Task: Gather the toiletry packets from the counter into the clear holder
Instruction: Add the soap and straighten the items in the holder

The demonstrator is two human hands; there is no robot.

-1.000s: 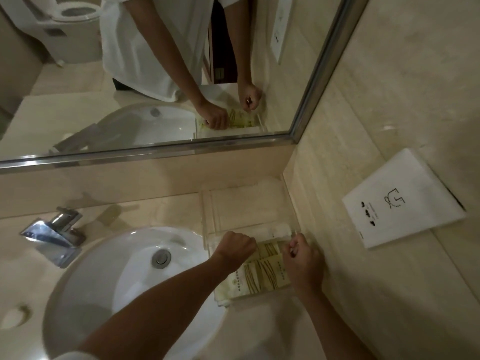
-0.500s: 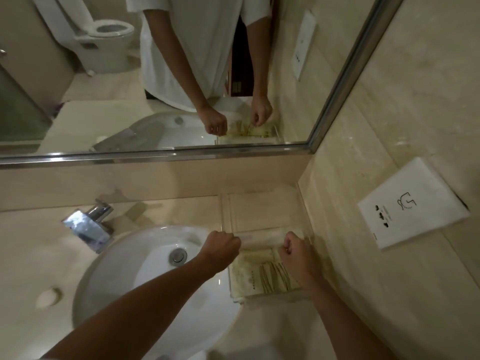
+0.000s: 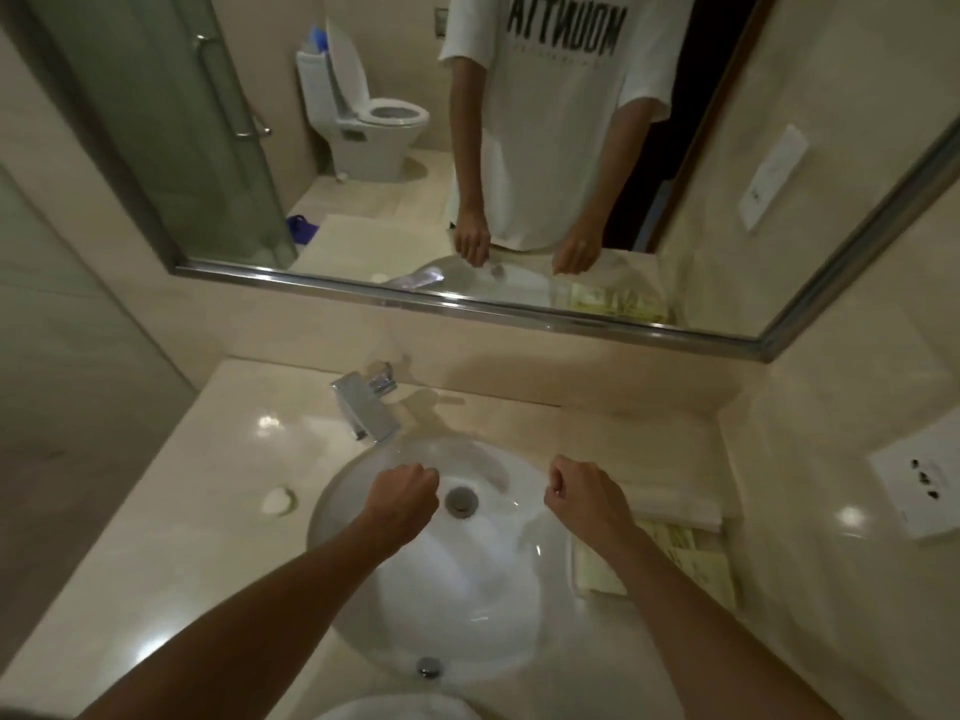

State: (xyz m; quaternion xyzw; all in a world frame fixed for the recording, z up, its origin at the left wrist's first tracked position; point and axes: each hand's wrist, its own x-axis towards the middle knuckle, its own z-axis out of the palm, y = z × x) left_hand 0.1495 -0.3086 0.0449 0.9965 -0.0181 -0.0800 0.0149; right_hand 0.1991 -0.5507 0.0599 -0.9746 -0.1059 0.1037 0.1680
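While both forearms reach out over the sink (image 3: 431,589), the left hand (image 3: 402,498) hangs above the drain with its grip curled loosely on nothing, and the right hand (image 3: 587,498) looks loosely curled too, though whether it pinches anything I cannot tell. Just right of the basin, the packets (image 3: 691,556) lie in the clear holder (image 3: 579,566) on the bench (image 3: 171,537), half hidden by the right forearm. That forearm could brush the holder's edge and tip packets into the wet basin. Farther back stand the tap (image 3: 366,407) and mirror (image 3: 467,148).
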